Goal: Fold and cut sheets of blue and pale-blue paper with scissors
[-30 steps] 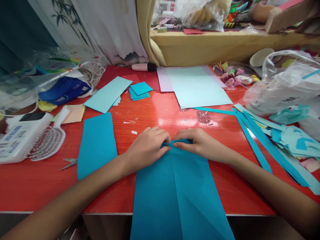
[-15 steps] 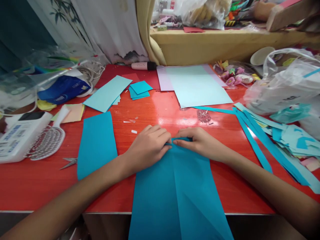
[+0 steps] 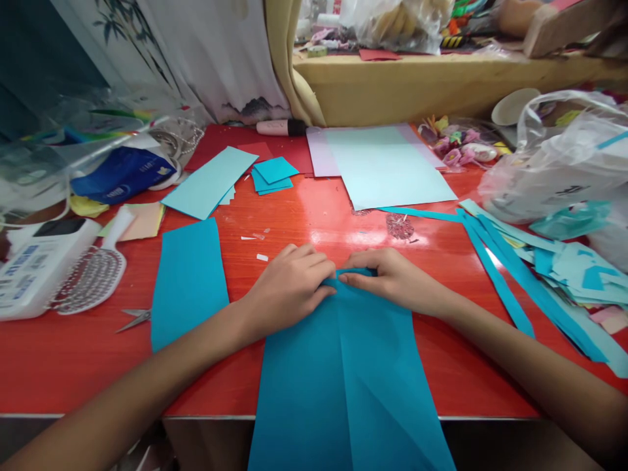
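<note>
A large teal paper sheet (image 3: 343, 379) lies on the red table (image 3: 304, 222), creased down its middle and hanging over the near edge. My left hand (image 3: 289, 284) and my right hand (image 3: 392, 281) meet at the sheet's far edge, fingers curled and pinching a narrow fold of the paper between them. The fingertips of the two hands nearly touch at the crease.
A second teal sheet (image 3: 189, 284) lies to the left, with scissors (image 3: 135, 318), a hairbrush (image 3: 91, 278) and a white device (image 3: 34, 265) beyond. Pale blue sheets (image 3: 387, 167) lie at the back. Teal strips (image 3: 510, 278) and a plastic bag (image 3: 559, 160) fill the right.
Both hands have stayed at the far edge of the sheet, pressing slightly closer together. The view has shifted a little.
</note>
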{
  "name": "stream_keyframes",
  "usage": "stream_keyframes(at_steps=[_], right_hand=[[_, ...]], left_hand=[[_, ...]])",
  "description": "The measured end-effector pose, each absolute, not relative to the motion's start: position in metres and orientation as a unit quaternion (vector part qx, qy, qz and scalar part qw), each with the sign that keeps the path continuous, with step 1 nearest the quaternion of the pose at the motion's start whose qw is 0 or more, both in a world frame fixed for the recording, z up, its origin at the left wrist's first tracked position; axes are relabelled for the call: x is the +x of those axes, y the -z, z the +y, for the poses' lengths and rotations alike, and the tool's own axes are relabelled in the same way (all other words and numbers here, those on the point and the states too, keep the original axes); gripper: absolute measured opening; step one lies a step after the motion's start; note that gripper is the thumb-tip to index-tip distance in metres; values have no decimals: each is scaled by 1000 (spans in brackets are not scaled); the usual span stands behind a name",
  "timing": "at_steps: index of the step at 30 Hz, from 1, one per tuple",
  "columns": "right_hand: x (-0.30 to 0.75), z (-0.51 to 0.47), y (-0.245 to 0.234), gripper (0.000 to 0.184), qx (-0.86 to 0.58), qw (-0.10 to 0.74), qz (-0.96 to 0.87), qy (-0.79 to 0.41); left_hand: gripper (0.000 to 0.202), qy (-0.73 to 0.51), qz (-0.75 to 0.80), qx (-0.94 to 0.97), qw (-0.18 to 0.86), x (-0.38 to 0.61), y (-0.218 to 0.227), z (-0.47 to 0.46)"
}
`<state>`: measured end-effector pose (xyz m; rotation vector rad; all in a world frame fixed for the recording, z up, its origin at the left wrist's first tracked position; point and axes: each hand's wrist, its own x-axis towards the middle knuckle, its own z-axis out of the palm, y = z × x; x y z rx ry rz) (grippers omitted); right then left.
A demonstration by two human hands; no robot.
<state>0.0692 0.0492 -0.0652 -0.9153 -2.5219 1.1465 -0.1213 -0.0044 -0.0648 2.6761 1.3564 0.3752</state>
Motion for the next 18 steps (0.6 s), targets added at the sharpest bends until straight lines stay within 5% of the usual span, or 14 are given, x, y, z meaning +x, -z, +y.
stream_keyframes(at_steps=[8, 12, 15, 18], right_hand=[[68, 51, 68, 22, -314, 129, -858, -385], [68, 51, 71, 20, -344, 209, -883, -242], [67, 45, 71, 30, -347, 233, -902, -107], [65, 38, 74, 50, -301, 181, -930, -108]], left_hand=[[16, -125, 456, 879, 61, -123, 63, -2], [17, -144, 497, 851, 85, -127, 66, 3], [20, -165, 532, 829, 49, -129, 71, 5], [24, -168, 551, 817, -25, -130, 73, 6]])
